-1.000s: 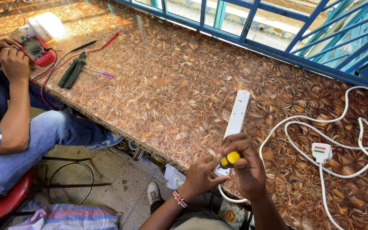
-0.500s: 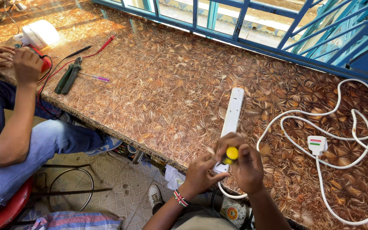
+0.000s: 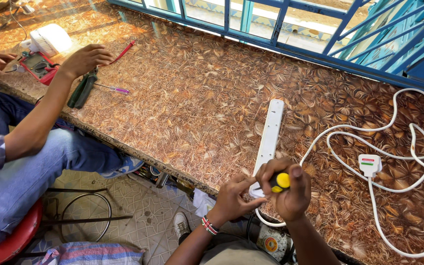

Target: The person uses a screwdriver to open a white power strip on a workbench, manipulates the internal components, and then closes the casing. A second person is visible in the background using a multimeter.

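Observation:
A long white power strip (image 3: 270, 137) lies on the brown patterned table (image 3: 192, 103), its near end under my hands. My right hand (image 3: 290, 192) is closed around a screwdriver with a yellow-and-black handle (image 3: 280, 181), held upright over that near end. My left hand (image 3: 235, 196) rests beside it, fingers touching the strip's end and the screwdriver shaft. The strip's white cable (image 3: 393, 147) loops across the table to the right and ends in a white plug (image 3: 370, 165).
A second person in jeans sits at the left, one hand (image 3: 85, 58) over green-handled pliers (image 3: 82, 90). Beside it lie a small purple screwdriver (image 3: 115, 89), a red multimeter (image 3: 38, 66) and a white box (image 3: 50, 39). A blue railing (image 3: 290, 29) runs behind the table.
The other person's hand has reached out from the multimeter toward the pliers. My hands stay at the strip's near end with the screwdriver.

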